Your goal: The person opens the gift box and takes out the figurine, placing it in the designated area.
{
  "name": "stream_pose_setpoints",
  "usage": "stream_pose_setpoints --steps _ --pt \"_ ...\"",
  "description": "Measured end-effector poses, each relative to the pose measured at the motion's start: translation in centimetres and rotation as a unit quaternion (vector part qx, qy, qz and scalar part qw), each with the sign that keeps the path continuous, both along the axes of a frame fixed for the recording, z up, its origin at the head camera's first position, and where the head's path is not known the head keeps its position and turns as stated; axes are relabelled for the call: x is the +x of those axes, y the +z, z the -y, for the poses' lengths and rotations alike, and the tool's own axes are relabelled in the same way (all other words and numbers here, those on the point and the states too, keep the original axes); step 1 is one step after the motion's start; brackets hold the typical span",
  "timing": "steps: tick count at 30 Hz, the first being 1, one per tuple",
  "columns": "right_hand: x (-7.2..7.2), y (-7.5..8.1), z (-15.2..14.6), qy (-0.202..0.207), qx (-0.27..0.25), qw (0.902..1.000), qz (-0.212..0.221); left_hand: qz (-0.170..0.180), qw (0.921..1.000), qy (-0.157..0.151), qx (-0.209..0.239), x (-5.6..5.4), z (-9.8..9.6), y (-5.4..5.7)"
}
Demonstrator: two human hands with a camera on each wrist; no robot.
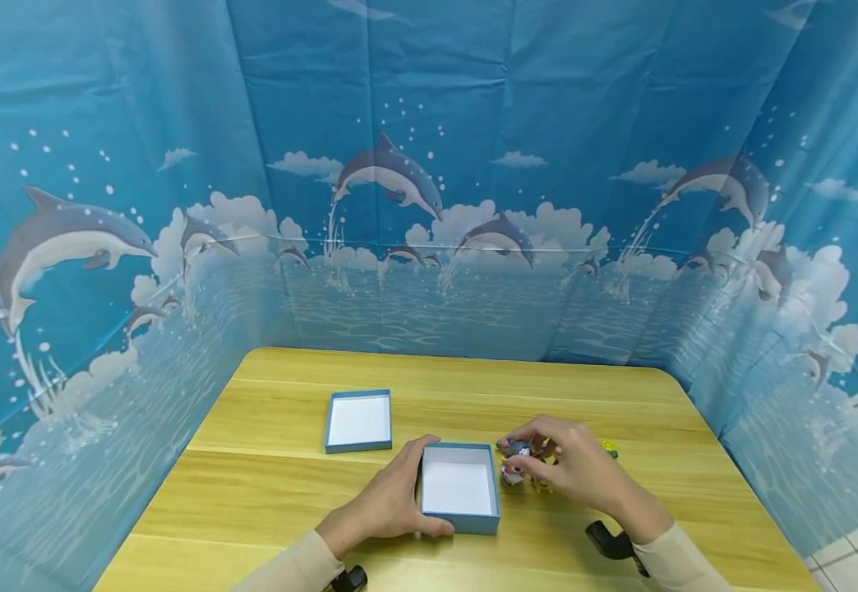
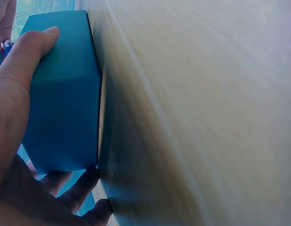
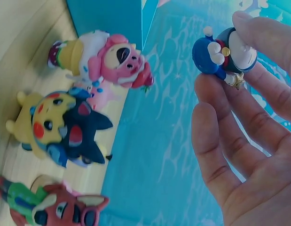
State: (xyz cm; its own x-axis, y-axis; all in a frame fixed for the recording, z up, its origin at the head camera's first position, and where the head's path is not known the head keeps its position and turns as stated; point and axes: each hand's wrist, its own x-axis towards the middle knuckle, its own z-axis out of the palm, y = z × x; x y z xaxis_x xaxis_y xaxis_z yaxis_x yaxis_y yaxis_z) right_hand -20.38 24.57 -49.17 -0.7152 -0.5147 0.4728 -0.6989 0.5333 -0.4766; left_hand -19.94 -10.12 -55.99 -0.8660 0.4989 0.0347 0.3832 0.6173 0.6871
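My left hand [image 1: 392, 497] grips a blue open box [image 1: 466, 524] with a white inside, thumb along the near wall and fingers around the left and far sides. In the left wrist view the thumb lies flat on the blue wall, and fingertips show at the far corner. Just right of the box, my right hand [image 1: 584, 464] pinches a small blue-and-white cat figurine [image 3: 208, 55] between thumb and fingers, held above the table. Beneath it stand a pink bear figurine [image 3: 118, 61], a yellow figurine with a dark hood [image 3: 53, 123] and a brown fox figurine [image 3: 56, 207] in green.
A shallow blue box lid [image 1: 358, 447], white inside facing up, lies at the back left of the wooden table [image 1: 251, 485]. A small yellow-green toy [image 1: 610, 446] shows beyond my right hand. A blue dolphin-print curtain [image 1: 429, 304] encloses the table's back and sides.
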Motion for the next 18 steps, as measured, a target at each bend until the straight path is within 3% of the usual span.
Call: stream_pose_setpoints --steps 7,18 --pt "0.1 0.0 -1.3 -0.007 -0.016 0.9997 -0.018 0.001 1.0 -0.001 -0.001 0.0 0.0 0.0" --pt "0.6 0.0 -3.1 -0.043 -0.017 0.9989 -0.01 0.007 1.0 -0.002 -0.001 0.2 0.0 0.3"
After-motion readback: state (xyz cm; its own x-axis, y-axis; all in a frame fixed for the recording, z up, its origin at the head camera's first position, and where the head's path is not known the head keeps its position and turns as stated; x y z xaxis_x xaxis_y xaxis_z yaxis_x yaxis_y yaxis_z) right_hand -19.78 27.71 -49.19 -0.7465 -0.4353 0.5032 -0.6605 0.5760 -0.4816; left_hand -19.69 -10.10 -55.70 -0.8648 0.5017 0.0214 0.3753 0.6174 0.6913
